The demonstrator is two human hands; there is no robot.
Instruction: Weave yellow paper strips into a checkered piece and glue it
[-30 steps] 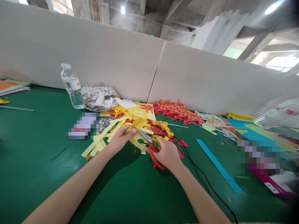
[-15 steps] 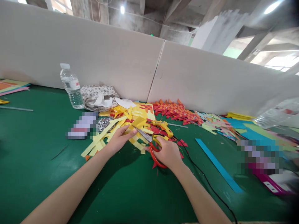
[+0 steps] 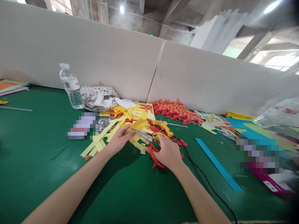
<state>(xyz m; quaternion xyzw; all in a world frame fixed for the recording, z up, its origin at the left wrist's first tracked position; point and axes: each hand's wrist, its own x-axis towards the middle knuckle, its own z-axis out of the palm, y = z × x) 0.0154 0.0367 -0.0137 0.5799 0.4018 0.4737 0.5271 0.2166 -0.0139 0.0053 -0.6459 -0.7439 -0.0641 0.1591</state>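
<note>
My right hand (image 3: 166, 152) grips red-handled scissors (image 3: 149, 143) whose steel blades point up and left into a folded piece of yellow paper (image 3: 139, 123). My left hand (image 3: 119, 139) pinches that yellow piece at its left edge, thumb on top. Both hands rest over a heap of yellow paper strips (image 3: 102, 138) with red scraps on the green table (image 3: 42, 161).
A water bottle (image 3: 70, 85) and a patterned cloth bag (image 3: 98, 96) stand by the white partition. A yellow glue gun (image 3: 164, 127) with a black cord (image 3: 205, 180) lies behind my right hand. Woven red-orange paper pieces (image 3: 178, 111), a blue strip (image 3: 218, 165) and coloured sheets lie to the right.
The scissor blades have closed a little further into the yellow piece, and my right hand has edged slightly forward. My left hand has barely moved.
</note>
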